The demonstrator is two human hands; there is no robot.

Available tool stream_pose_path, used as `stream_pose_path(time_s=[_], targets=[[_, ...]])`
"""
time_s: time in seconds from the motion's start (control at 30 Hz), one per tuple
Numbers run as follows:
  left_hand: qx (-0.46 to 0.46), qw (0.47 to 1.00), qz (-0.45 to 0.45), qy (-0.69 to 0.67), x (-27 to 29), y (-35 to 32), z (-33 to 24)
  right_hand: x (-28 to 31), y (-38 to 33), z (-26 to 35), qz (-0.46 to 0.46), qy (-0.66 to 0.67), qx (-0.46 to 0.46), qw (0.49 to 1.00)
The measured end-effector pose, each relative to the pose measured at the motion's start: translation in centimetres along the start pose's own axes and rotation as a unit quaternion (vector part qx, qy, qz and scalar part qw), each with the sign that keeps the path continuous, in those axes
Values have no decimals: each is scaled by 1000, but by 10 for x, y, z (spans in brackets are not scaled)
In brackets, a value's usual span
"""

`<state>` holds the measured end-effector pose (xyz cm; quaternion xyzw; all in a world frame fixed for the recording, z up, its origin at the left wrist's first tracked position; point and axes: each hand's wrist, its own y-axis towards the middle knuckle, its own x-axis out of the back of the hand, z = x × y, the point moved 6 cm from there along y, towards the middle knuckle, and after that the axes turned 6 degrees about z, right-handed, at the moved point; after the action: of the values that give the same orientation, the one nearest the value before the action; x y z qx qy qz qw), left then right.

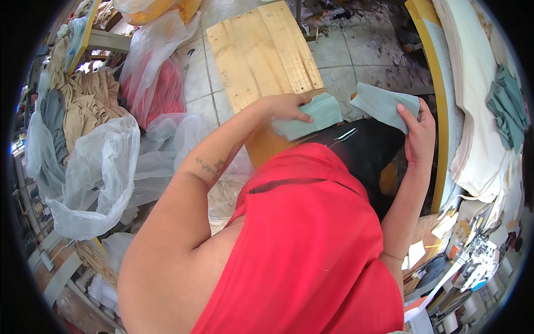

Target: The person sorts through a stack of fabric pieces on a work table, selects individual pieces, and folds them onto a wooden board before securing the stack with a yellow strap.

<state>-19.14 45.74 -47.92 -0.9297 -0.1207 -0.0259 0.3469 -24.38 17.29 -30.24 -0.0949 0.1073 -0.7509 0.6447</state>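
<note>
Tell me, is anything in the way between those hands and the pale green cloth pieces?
Nothing visible is. The left hand holds the left piece, and the right hand holds the right piece. The wooden board lies beyond the left hand, not between it and its cloth.

Two bare hands, a left hand (290, 108) and a right hand (419, 132), upper centre – two flat pale green fabric pieces (322, 114) (385, 104), one in each. One rectangular light-brown wooden board (261, 53), top middle – one translucent plastic bag with red contents (157, 83), upper left.
</note>
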Motion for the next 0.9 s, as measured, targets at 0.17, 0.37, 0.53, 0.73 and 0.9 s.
stream_pose_path(time_s=[0.17, 0.37, 0.53, 0.73, 0.9], targets=[[-20, 1000, -9, -11, 3, -1, 5, -5, 5, 2, 1, -12, 3, 1000], [46, 990, -24, -130, 3, -14, -2, -10, 9, 3, 3, -1, -4, 1000], [-89, 955, -141, -246, 35, -35, -13, -41, 25, -5, 53, 0, 3, 999], [-242, 949, -130, -156, 75, -61, -53, -125, 64, -24, 207, 67, -66, 974], [-14, 967, -216, -134, 68, -40, 56, -135, 122, -134, 186, -247, -58, 949]])
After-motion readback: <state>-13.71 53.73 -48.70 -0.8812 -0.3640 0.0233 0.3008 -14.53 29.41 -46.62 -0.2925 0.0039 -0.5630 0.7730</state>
